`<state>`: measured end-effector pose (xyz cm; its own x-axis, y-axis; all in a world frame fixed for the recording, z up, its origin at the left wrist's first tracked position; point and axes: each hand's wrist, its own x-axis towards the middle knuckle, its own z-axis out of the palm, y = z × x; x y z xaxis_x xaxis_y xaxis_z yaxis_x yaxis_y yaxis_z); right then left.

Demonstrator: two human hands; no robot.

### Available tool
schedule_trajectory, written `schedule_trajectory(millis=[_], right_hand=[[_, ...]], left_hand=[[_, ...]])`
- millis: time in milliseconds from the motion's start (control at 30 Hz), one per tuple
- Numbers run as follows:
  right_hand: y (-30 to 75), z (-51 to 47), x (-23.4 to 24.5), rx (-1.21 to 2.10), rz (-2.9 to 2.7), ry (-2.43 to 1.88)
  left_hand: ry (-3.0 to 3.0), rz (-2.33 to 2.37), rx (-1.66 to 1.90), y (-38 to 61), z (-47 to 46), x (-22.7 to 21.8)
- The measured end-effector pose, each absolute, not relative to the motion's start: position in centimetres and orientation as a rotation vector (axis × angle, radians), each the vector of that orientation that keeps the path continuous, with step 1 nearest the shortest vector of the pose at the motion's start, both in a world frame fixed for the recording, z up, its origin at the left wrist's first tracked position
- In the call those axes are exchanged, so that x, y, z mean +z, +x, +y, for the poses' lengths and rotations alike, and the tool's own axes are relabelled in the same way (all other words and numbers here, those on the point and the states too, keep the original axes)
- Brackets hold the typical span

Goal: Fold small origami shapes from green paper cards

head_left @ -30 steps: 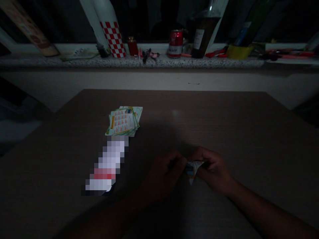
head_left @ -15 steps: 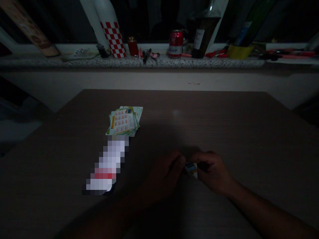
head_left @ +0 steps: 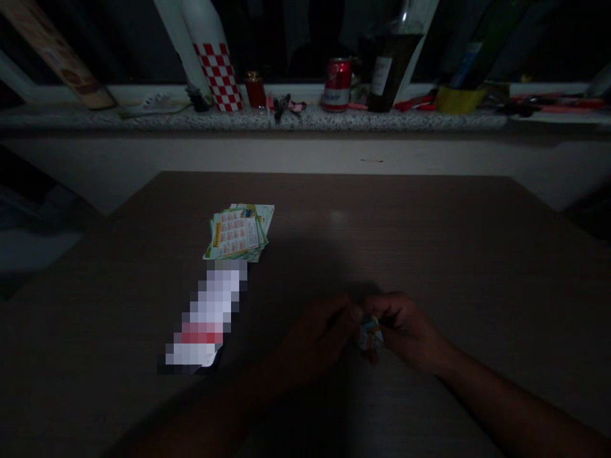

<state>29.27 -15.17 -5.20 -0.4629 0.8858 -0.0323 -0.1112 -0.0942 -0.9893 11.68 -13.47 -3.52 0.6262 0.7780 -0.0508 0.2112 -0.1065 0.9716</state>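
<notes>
In dim light, we pinch a small printed paper (head_left: 371,334) between the fingers of our left hand (head_left: 324,332) and right hand (head_left: 411,332), over the brown table (head_left: 439,242), right of a pixelated phone (head_left: 210,312) and a loose card stack (head_left: 236,233).

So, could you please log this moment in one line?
left hand: holding small printed paper | right hand: holding it too | table: card stack, pixelated object, both left of hands
</notes>
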Motion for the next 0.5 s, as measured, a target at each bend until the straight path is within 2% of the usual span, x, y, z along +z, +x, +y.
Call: schedule_trajectory(millis=[267, 500], right_hand=[[29.2, -15.2, -5.6, 1.763, -1.344, -0.902], [29.0, -15.0, -5.5, 1.709, -1.184, -0.824]], left_hand=[[1.551, 0.739, 0.567, 11.6, -13.4, -3.5], [1.336, 0.756, 0.649, 11.8, -13.4, -4.5]])
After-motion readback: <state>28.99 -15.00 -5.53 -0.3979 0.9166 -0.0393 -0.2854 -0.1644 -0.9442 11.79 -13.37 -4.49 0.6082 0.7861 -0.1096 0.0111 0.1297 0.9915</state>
